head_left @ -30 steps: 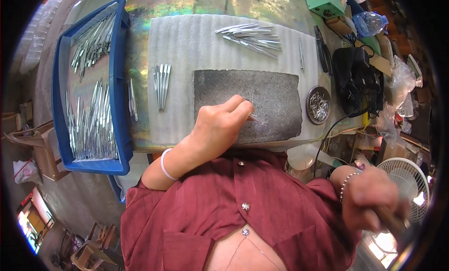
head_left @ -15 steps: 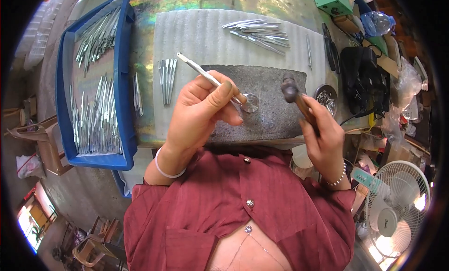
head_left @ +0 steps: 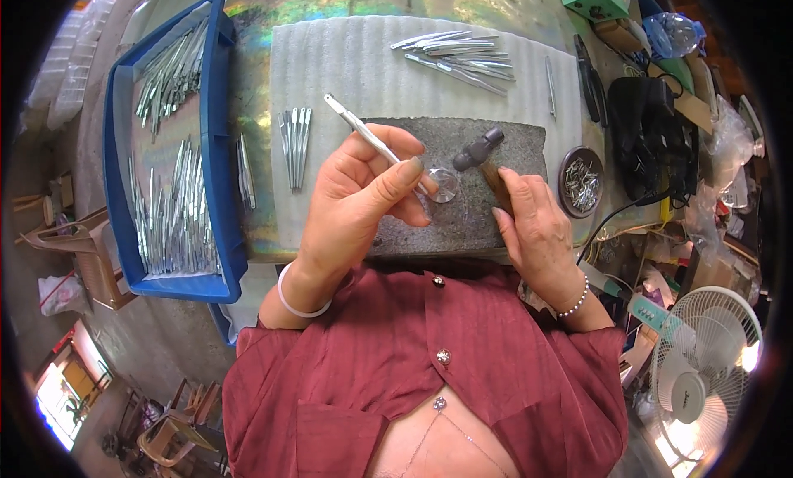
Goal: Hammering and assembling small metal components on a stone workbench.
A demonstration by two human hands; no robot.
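My left hand (head_left: 363, 185) pinches a slim silver metal piece (head_left: 363, 131) between thumb and fingers. The piece slants, its upper end with a hole pointing away to the left. Its lower end is hidden by my fingers, close to a shiny round disc (head_left: 443, 185) on the dark stone slab (head_left: 462, 222). To the right, my right hand (head_left: 537, 218) is closed round the wooden handle of a hammer (head_left: 479, 149). The dark hammer head is over the slab, right of the disc; most of the handle is hidden under my hand.
At left, a blue tray (head_left: 227, 148) holds many similar metal pieces. More lie in a row (head_left: 295, 148) and a pile (head_left: 458, 57) on the white foam sheet (head_left: 347, 49). A round dish (head_left: 570, 201) of small metal pins stands right of the slab, below black-handled pliers (head_left: 591, 82).
My right hand has moved left and swung the hammer, bringing its head nearer the disc. My left hand keeps its pinch on the metal piece, nearly still.
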